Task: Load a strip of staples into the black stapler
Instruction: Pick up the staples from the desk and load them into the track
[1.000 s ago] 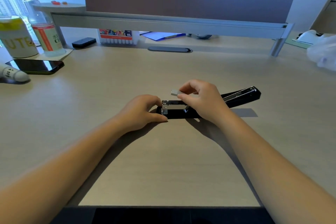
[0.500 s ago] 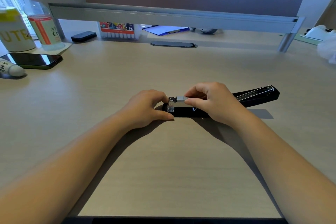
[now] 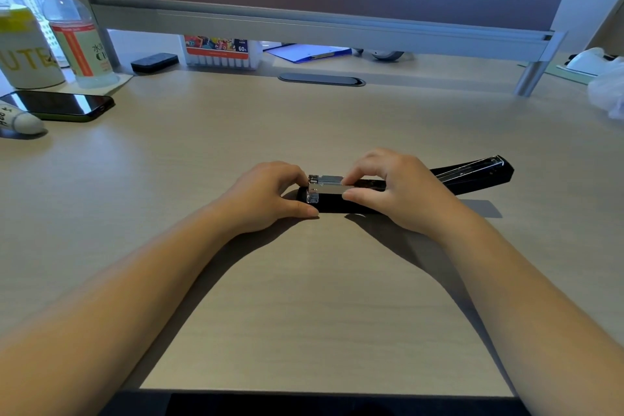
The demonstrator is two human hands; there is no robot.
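The black stapler (image 3: pixel 472 174) lies swung wide open on the desk, its top arm stretched out to the right and its metal magazine facing up at the left. A silver strip of staples (image 3: pixel 329 180) sits in the front of the magazine. My right hand (image 3: pixel 395 189) pinches the strip from above with thumb and fingertips. My left hand (image 3: pixel 270 196) grips the stapler's front end, with its thumb along the near side of the base. The middle of the stapler is hidden under my right hand.
At the far left lie a dark phone (image 3: pixel 60 105) and a white tube (image 3: pixel 20 120), with a mug (image 3: pixel 23 51) and a plastic bottle (image 3: pixel 76 27) behind them. A marker box (image 3: pixel 219 52) and a blue clipboard (image 3: pixel 307 52) sit under the monitor shelf (image 3: pixel 320 30).
My right hand has brought the staple strip down from above the stapler into the magazine. My left hand stays on the stapler's front end. The view has shifted slightly.
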